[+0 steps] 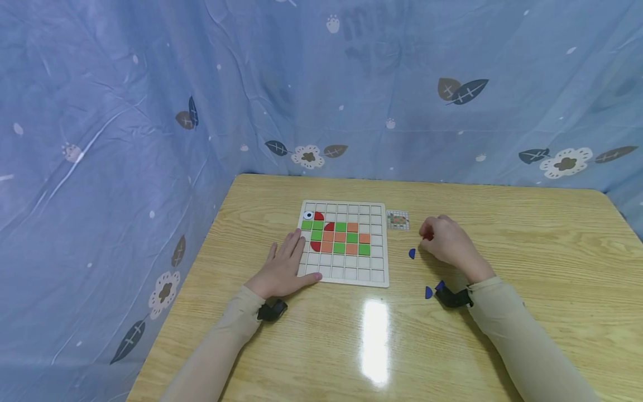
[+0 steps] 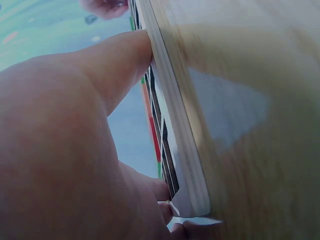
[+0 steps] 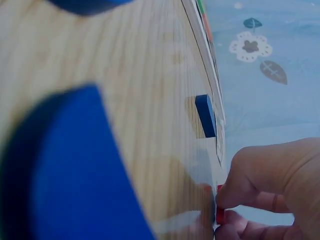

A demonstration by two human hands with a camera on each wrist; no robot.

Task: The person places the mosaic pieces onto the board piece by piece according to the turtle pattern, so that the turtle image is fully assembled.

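Note:
A white grid board point(image 1: 358, 274) lies on the table, with green and orange squares, several red rounded pieces and a round eye piece point(image 1: 308, 215) set in its cells. My left hand point(image 1: 283, 271) rests at the board's lower left corner, its fingers extended along the left side and its thumb on the near edge. To the right of the board, my right hand point(image 1: 449, 243) pinches a small red piece point(image 3: 220, 212) between thumb and fingers, close to the tabletop. Its full shape is hidden by the fingers. Beside this hand lies a blue half-round piece point(image 1: 412, 253).
A small picture card point(image 1: 398, 220) with a gridded pattern touches or nearly touches the board's right side. Nearer me lie another blue half-round piece point(image 1: 428, 292) and a third blue piece point(image 1: 440, 285), partly hidden by the right wrist camera. Patterned blue cloth point(image 1: 392, 100) hangs behind the table.

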